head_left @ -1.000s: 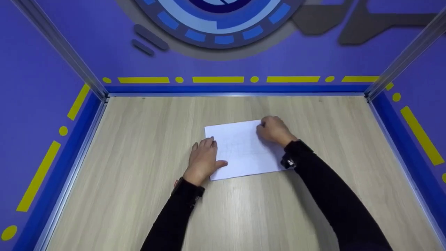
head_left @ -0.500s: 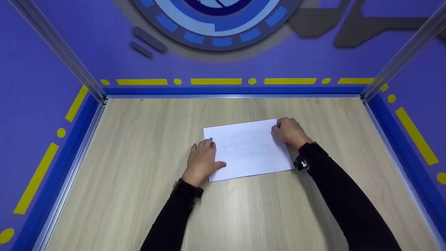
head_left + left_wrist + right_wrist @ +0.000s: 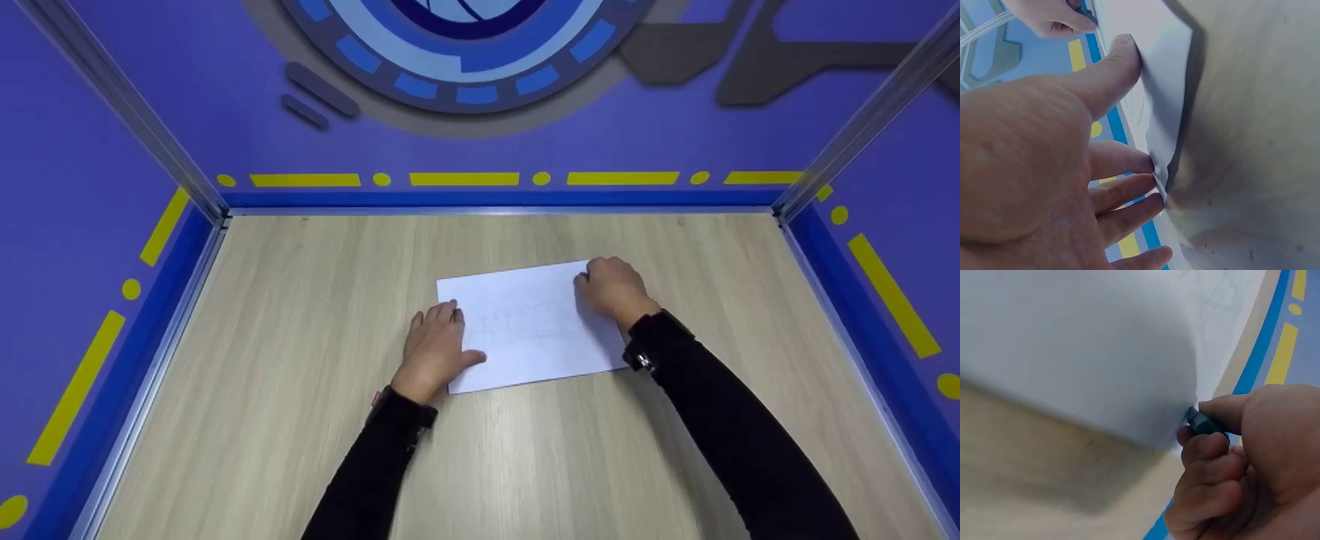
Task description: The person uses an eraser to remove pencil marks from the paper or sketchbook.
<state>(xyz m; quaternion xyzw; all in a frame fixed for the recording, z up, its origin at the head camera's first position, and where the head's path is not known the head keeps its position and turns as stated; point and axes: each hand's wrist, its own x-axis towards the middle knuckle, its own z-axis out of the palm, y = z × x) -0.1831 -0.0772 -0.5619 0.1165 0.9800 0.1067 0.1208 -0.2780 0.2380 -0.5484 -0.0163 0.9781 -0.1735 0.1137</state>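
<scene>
A white sheet of paper (image 3: 525, 326) with faint grey lines lies slightly turned on the wooden table. My left hand (image 3: 433, 346) rests on its left edge, fingers spread and thumb over the sheet. In the left wrist view, that edge of the paper (image 3: 1165, 84) stands a little off the table. Over the upper right corner is my right hand (image 3: 615, 289), its fingers curled. The right wrist view shows it pinching a small dark teal block (image 3: 1206, 424) between thumb and fingers, one end against the paper; the block's exact kind is not clear.
The pale wooden table (image 3: 300, 315) is bounded by a back panel (image 3: 465, 150) and side panels, blue-purple with yellow marks. Metal rails run along the table's back and side edges. Each wrist wears a black band.
My right hand, with the teal block, slid right along the paper's top right edge, then came back a little left. The left hand has stayed on the left edge.
</scene>
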